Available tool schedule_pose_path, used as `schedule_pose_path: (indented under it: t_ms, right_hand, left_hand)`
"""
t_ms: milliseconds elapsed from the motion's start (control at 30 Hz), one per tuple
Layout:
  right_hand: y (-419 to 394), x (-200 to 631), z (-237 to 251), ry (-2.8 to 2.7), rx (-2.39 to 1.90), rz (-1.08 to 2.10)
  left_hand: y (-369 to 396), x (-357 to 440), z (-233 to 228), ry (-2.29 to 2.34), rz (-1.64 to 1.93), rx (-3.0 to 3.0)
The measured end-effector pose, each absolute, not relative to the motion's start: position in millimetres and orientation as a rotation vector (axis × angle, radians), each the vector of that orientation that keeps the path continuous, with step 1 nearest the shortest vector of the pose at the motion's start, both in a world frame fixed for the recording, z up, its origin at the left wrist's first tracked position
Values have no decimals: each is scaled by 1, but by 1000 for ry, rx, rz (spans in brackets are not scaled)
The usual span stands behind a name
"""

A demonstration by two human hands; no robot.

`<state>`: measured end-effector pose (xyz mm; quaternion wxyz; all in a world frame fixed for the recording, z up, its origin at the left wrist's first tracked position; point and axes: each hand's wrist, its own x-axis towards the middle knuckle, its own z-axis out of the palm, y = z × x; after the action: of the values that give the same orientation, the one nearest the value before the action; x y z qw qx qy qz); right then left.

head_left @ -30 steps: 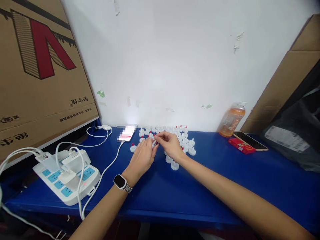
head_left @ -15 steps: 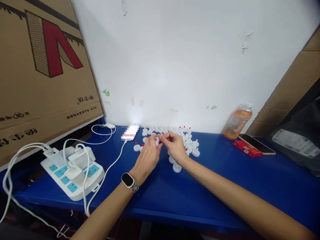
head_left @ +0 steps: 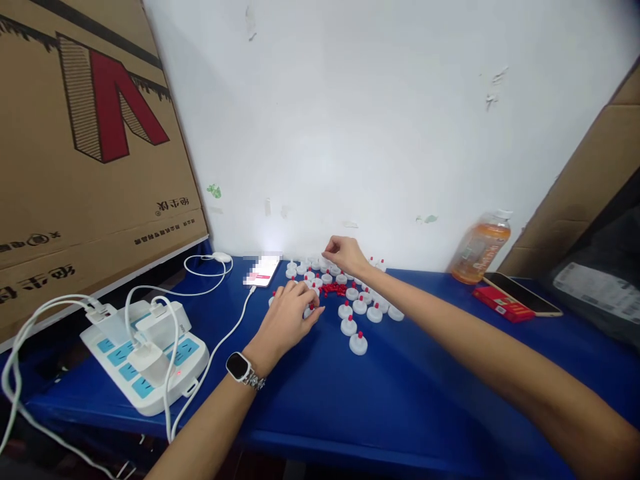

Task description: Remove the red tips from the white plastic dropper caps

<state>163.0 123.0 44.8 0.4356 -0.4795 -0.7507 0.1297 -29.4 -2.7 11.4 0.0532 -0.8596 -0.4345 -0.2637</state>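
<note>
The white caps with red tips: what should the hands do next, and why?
Probably the right hand should pinch a bare white cap from the back row. It already hovers there, while the left hand rests by the red tips, and the front caps look finished.

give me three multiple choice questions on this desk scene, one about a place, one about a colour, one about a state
1. Where does the orange drink bottle stand?
A. at the wall, right of the white caps
B. on the power strip
C. at the table's front edge

2. What colour are the tips on the small white plastic caps?
A. green
B. red
C. yellow

3. What is the right hand doing?
A. lying flat on the red box
B. gripping the bottle
C. reaching to the back row of caps by the wall

Answers:
1 A, it stands against the white wall at the blue table's far right.
2 B, each cap carries a red nub.
3 C, its fingers are pinched over the rear caps, while the left hand rests nearer on a cap.
</note>
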Motion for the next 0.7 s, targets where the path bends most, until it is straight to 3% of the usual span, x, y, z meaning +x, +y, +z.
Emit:
schedule_pose_path:
  t_ms: [167, 700]
  right_hand:
    - [147, 146, 29, -2227, -1332, 118]
    - [159, 112, 32, -2364, -1482, 73]
  left_hand:
    - [3, -37, 11, -1360, -717, -2662]
    - [4, -41, 15, -1493, -835, -2608]
